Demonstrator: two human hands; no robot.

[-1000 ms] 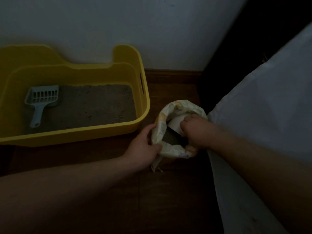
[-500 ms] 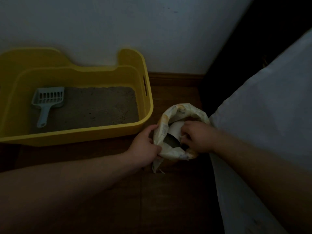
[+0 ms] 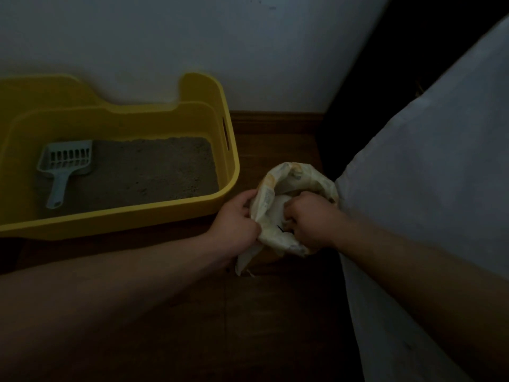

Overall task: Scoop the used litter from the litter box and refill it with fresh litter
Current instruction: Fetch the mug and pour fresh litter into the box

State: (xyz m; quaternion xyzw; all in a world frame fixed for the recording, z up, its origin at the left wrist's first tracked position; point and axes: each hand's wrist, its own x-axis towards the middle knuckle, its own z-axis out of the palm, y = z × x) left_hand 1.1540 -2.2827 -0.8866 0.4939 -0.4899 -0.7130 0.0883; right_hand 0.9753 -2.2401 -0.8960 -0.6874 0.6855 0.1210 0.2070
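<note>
A yellow litter box stands on the floor against the wall at the left, with grey litter spread inside. A pale blue slotted scoop lies on the litter at its left end. Just right of the box stands a cream and yellow litter bag with its mouth open. My left hand grips the bag's left rim. My right hand is curled over the near rim and reaches into the mouth, pinching the bag's white inner side. The bag's contents are hidden.
A white wall with a wooden skirting board runs behind the box. A white bed or mattress edge fills the right side, touching the bag. Dark wooden floor lies in front. The room is dim.
My hands have drawn the bag's mouth narrower and my right hand has shifted slightly left over the opening. The view has tilted down a little, so the box sits higher.
</note>
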